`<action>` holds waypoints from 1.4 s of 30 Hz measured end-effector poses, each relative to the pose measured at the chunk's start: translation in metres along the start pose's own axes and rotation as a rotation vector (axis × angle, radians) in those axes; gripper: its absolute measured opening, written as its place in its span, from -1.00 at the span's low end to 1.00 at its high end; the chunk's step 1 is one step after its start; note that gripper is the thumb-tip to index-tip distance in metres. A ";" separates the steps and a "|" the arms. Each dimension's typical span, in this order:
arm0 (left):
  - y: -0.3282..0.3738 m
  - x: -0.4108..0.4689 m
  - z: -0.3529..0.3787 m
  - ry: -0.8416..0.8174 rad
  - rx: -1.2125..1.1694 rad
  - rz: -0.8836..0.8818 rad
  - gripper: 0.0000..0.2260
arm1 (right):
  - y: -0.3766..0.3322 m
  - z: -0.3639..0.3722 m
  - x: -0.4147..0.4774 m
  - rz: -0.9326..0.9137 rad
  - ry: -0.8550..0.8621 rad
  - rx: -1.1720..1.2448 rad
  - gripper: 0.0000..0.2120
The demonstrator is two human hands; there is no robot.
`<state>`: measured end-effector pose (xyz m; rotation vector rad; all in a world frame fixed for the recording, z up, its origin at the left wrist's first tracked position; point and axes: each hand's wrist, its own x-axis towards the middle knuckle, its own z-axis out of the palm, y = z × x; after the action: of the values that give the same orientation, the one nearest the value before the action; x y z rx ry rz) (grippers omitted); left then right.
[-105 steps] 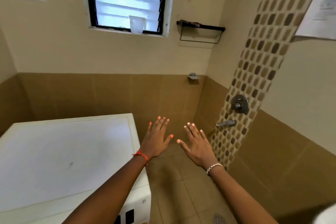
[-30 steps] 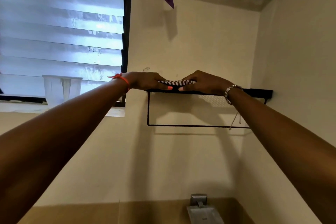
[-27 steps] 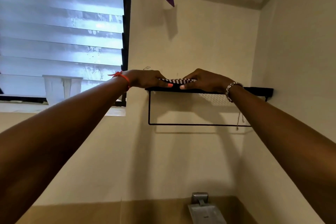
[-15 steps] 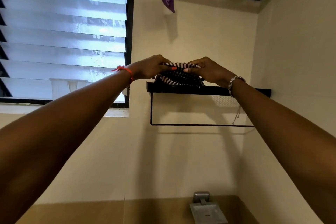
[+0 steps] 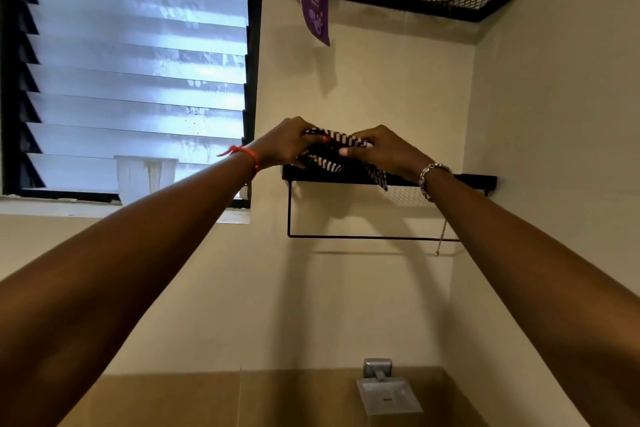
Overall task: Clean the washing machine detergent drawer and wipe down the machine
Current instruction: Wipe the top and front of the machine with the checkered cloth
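At frame centre, your left hand [image 5: 287, 144] and right hand [image 5: 388, 149] both pinch the striped cloth [image 5: 332, 154] just above the black shelf [image 5: 464, 180].

2 hands — left hand [image 5: 284, 144], right hand [image 5: 384, 149] — grip striped cloth [image 5: 329, 152] above shelf [image 5: 460, 179].

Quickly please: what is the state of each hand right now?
The left hand is closed, gripping the striped cloth.
The right hand is closed, pinching the same striped cloth.
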<state>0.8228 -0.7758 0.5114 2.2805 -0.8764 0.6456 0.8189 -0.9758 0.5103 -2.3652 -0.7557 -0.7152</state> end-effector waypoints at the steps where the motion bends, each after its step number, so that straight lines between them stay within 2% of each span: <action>1: 0.001 0.000 0.000 0.026 -0.035 -0.012 -0.73 | -0.001 0.001 -0.002 -0.001 0.005 -0.002 -0.70; 7: 0.017 0.003 -0.005 0.138 -0.145 0.012 -0.69 | -0.009 0.024 -0.002 -0.056 0.203 0.042 -0.49; 8: 0.021 0.004 -0.006 0.151 -0.155 0.011 -0.67 | -0.008 0.026 -0.001 -0.044 0.242 0.037 -0.52; 12: 0.022 0.006 -0.016 0.148 -0.210 -0.003 -0.59 | -0.012 0.024 0.008 -0.060 0.402 -0.013 -0.87; 13: 0.021 0.005 -0.018 0.126 -0.209 -0.008 -0.61 | -0.013 0.022 0.009 -0.063 0.426 -0.010 -0.84; 15: 0.016 0.007 -0.018 0.097 -0.137 -0.013 -0.61 | -0.015 0.018 0.012 -0.065 0.464 0.004 -0.66; 18: 0.000 0.010 -0.013 0.088 -0.052 -0.078 -0.50 | -0.016 0.017 0.018 -0.049 0.489 0.049 -0.57; 23: -0.022 0.016 0.003 0.039 -0.088 -0.183 -0.72 | -0.017 0.012 0.024 -0.035 0.522 0.144 -0.60; 25: -0.024 0.017 0.008 0.061 -0.125 -0.209 -0.76 | -0.021 0.008 0.024 -0.036 0.531 0.210 -0.65; 30: -0.021 0.024 0.013 0.096 -0.330 -0.228 -0.66 | -0.032 -0.011 0.024 -0.031 0.591 0.318 -0.76; 34: -0.011 0.022 0.007 0.177 -0.537 -0.196 -0.66 | -0.039 -0.032 0.027 0.010 0.641 0.364 -0.76; 36: -0.005 0.022 0.003 0.194 -0.639 -0.195 -0.64 | -0.046 -0.041 0.025 0.035 0.661 0.381 -0.83; 40: 0.016 0.019 -0.005 0.039 -0.899 -0.248 -0.83 | -0.057 -0.056 0.024 0.091 0.678 0.434 -0.89; 42: 0.026 0.013 -0.012 0.031 -1.033 -0.251 -0.88 | -0.059 -0.060 0.028 0.120 0.677 0.482 -0.94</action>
<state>0.8106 -0.7882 0.5375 1.3901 -0.6573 0.0523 0.7813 -0.9634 0.5901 -1.5710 -0.4166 -1.0594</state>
